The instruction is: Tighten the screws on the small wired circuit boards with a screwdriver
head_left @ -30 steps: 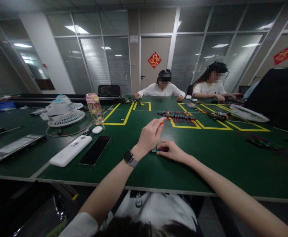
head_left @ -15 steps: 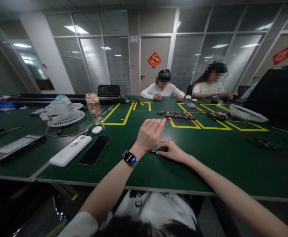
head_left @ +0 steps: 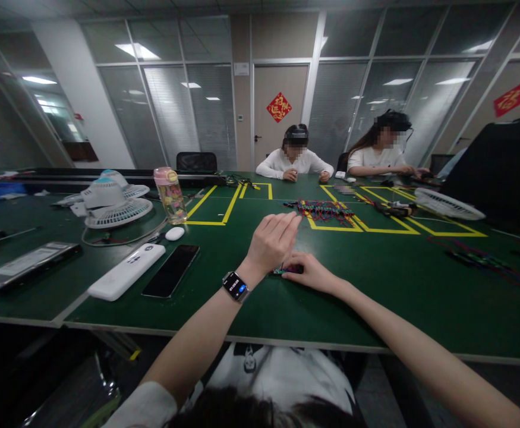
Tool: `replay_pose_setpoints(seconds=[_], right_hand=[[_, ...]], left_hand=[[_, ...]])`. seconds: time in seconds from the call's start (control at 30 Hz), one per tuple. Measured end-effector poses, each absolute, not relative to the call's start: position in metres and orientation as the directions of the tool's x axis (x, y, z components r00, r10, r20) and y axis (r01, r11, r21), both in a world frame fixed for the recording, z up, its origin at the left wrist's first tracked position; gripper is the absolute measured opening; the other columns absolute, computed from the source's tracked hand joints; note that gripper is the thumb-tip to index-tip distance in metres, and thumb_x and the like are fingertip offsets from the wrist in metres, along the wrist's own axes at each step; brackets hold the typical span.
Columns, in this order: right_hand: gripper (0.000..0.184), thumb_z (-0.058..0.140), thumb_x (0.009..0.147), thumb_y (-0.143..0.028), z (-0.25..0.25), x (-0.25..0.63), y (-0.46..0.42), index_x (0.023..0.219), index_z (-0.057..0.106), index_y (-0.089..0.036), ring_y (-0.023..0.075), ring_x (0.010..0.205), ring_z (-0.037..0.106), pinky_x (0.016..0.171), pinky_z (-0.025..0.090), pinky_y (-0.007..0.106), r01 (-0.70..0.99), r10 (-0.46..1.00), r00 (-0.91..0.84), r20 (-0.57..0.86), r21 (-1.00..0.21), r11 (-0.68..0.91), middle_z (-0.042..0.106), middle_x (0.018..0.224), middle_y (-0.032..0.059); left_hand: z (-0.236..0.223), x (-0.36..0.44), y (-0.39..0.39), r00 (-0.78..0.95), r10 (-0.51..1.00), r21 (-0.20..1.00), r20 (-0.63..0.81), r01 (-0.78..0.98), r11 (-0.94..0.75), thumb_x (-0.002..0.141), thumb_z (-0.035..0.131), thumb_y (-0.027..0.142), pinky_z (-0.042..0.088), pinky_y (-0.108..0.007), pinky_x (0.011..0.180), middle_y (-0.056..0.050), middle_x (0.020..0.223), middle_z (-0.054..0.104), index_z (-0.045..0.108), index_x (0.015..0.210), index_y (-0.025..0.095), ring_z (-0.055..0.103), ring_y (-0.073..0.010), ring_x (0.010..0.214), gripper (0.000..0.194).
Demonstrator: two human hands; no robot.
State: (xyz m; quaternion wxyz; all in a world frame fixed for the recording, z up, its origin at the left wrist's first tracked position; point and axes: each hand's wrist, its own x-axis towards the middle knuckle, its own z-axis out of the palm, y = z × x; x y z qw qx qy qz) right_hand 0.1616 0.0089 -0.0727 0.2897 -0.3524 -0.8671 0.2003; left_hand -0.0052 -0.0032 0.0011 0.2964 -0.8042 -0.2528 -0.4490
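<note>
My left hand (head_left: 273,238), with a watch (head_left: 235,287) on its wrist, is closed around an upright screwdriver. Its fingers hide nearly all of the tool; an orange-red handle end showed earlier. Just below, a small green circuit board (head_left: 278,271) with dark red wires lies on the green table (head_left: 331,321). My right hand (head_left: 308,272) is closed on that board and presses it down from the right, hiding much of it. Beyond my hands lies a bundle of similar boards with red and blue wires (head_left: 326,211).
At left are a phone (head_left: 171,271), a white power bank (head_left: 128,272), a white earbud case (head_left: 175,233), a bottle (head_left: 170,196) and fan parts (head_left: 117,205). More wired boards (head_left: 487,261) lie right. Two people (head_left: 295,157) sit across the table.
My left hand has rolled over at the wrist, so the watch face now shows and the orange-red handle end is hidden. My right hand stays on the board.
</note>
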Motion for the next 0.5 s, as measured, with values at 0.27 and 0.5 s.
replay_pose_setpoints(seconds=[0.27, 0.5], right_hand=[[0.014, 0.067, 0.079, -0.029, -0.0731, 0.1618, 0.0087, 0.085, 0.071, -0.016, 0.017, 0.075, 0.061, 0.072, 0.049, 0.029, 0.51, 0.727, -0.589, 0.354, -0.535, 0.674, 0.065, 0.082, 0.0055], [0.014, 0.067, 0.079, -0.028, -0.0738, 0.1618, 0.0095, 0.085, 0.071, -0.017, 0.0169, 0.075, 0.061, 0.072, 0.049, 0.029, 0.509, 0.73, -0.584, 0.355, -0.541, 0.67, 0.065, 0.083, 0.0054]], left_hand=[[0.0011, -0.0061, -0.0029, 0.407, 0.135, -0.21, 0.903, 0.695, -0.688, 0.091, 0.047, 0.02, 0.046, -0.034, 0.081, -0.01, 0.099, 0.066, 0.057, 0.112, 0.012, 0.059, -0.0194, 0.091, 0.025], [-0.0004, -0.0062, -0.0029, 0.389, 0.118, -0.219, 0.914, 0.717, -0.662, 0.09, 0.052, 0.027, 0.045, -0.032, 0.075, -0.008, 0.089, 0.063, 0.06, 0.102, 0.013, 0.056, -0.0192, 0.083, 0.02]])
